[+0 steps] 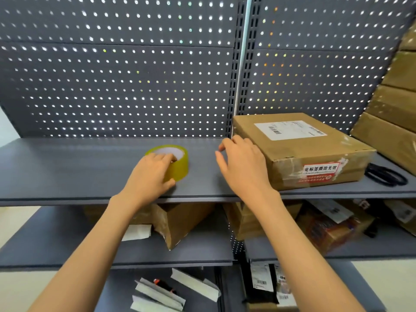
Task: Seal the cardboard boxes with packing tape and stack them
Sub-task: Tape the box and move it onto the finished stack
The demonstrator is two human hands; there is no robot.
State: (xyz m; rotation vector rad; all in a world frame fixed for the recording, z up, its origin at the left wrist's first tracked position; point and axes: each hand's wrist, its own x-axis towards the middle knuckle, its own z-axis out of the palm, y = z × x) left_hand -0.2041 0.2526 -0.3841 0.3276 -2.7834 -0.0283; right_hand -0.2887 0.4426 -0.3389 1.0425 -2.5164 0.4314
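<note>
Cardboard box (301, 149) lay flat on the upper shelf (67, 167), right of centre, label up, its long side running back toward the pegboard (126, 75). Roll of tape (174, 162) stood flat on the same shelf, well left of the box. Left hand (150, 174) rested on the roll, fingers over its rim, thumb at the near wall; grip looked loose. Right hand (243, 163) hovered with fingers spread and holding nothing, just beside the box's near-left corner, clearly the nearer hand to it. Scissors (386, 175) lay right of the box.
</note>
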